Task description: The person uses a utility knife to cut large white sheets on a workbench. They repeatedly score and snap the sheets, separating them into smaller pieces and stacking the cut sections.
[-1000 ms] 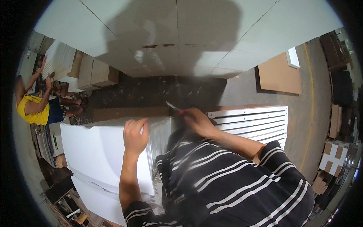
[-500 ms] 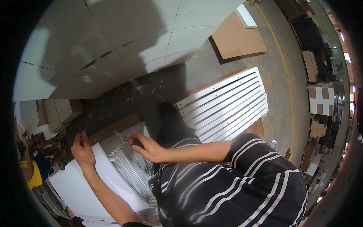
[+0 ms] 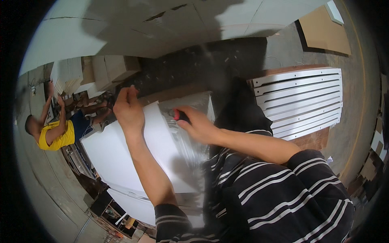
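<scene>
My right hand (image 3: 198,124) is closed around a small red-and-black handled tool (image 3: 176,115); its working end is too blurred to make out. It is held over a stack covered with crinkled clear plastic film (image 3: 184,139). My left hand (image 3: 129,108) is raised near the far edge of a large white panel (image 3: 115,156), its fingers bent together. Whether anything is between those fingers I cannot make out. The panel lies to the left of the film, and my left forearm crosses over it.
Slatted white panels (image 3: 302,99) lie on the floor at the right. A large pale surface (image 3: 162,30) spans the far side, with cartons (image 3: 115,71) at its left end. Beyond the white panel, a person in a yellow shirt (image 3: 60,135) works. A brown board (image 3: 324,32) lies far right.
The view has swung, so the stack and both hands appear farther right and higher. My right hand keeps the red-and-black tool over the film. More of the person in yellow shows.
</scene>
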Demonstrator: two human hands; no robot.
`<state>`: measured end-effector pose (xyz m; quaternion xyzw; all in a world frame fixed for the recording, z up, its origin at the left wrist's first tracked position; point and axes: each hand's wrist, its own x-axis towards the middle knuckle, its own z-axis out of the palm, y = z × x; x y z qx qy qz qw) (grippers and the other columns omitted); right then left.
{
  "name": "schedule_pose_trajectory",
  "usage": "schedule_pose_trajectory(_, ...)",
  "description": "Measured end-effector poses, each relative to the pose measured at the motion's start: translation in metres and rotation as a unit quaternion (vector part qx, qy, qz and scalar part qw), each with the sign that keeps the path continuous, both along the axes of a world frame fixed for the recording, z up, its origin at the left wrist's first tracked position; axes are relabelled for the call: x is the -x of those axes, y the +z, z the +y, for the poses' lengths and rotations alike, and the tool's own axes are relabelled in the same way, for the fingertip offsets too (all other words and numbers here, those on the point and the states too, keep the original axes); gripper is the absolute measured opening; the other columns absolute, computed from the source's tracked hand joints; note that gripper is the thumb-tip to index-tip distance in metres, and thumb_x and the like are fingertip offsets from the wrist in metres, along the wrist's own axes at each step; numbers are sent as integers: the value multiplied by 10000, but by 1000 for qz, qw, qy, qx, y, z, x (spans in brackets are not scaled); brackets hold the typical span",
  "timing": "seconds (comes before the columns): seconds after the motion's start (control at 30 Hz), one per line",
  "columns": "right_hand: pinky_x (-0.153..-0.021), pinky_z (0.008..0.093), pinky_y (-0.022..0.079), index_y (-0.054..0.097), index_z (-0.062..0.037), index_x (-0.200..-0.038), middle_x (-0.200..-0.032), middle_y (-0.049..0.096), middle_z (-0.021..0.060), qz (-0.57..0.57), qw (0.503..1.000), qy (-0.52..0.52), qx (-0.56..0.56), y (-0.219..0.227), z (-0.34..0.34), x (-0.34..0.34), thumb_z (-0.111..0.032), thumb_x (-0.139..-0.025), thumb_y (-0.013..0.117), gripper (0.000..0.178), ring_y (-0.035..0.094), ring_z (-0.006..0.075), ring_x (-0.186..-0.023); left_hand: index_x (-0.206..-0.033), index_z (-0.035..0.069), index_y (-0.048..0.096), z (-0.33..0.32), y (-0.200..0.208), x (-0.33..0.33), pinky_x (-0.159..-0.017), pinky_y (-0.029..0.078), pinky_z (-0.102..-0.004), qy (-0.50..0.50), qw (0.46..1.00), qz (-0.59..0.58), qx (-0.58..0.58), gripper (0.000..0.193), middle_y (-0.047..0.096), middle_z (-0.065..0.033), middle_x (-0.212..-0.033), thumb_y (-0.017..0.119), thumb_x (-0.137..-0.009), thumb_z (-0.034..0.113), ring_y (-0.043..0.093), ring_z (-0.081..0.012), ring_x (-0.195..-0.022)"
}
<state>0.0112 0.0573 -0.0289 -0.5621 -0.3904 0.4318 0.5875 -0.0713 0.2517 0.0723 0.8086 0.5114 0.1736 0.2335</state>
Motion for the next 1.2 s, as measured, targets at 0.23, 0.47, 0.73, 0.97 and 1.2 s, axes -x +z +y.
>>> schedule_pose_trajectory(0.23,-949,424,507,534,-4,-1391,-1223,645,217,1,998,-32,-48,8,17,5,-200,-1012,604,433,645,400,-1090,-945,-21,674,-3,5,0,-696,468,-322,4,999,34,-25,246,700,-132,-804,588,-1060,179,578,-187,-712)
schedule_pose_trajectory(0.47,-941,428,513,565,-3,-1356,-1185,659,202,34,997,-42,-53,8,15,3,-212,-1008,606,408,649,397,-1076,-935,-16,681,-6,4,-2,-640,429,-303,3,999,28,-34,234,646,-104,-725,598,-1054,168,531,-148,-654)
schedule_pose_trajectory(0.73,-929,423,517,590,10,-1323,-1162,670,208,13,995,-77,-57,9,12,5,-245,-1014,602,400,653,404,-1057,-925,-24,673,-1,1,2,-648,442,-319,-16,998,48,-41,245,671,-112,-745,606,-1053,175,574,-167,-668)
schedule_pose_trajectory(0.97,-935,419,515,598,16,-1313,-1184,671,222,42,997,-50,-50,8,9,2,-260,-1018,607,404,653,411,-1070,-927,-27,670,-2,1,-1,-650,450,-327,-41,996,39,-70,260,677,-112,-750,604,-1057,187,584,-171,-670)
schedule_pose_trajectory(1.2,-934,459,511,590,14,-1313,-1194,669,244,27,998,-49,-15,2,-1,2,-261,-1029,590,396,643,443,-1090,-933,-30,671,-4,0,0,-616,419,-310,-8,998,38,-39,273,656,-94,-728,599,-1064,200,528,-144,-634)
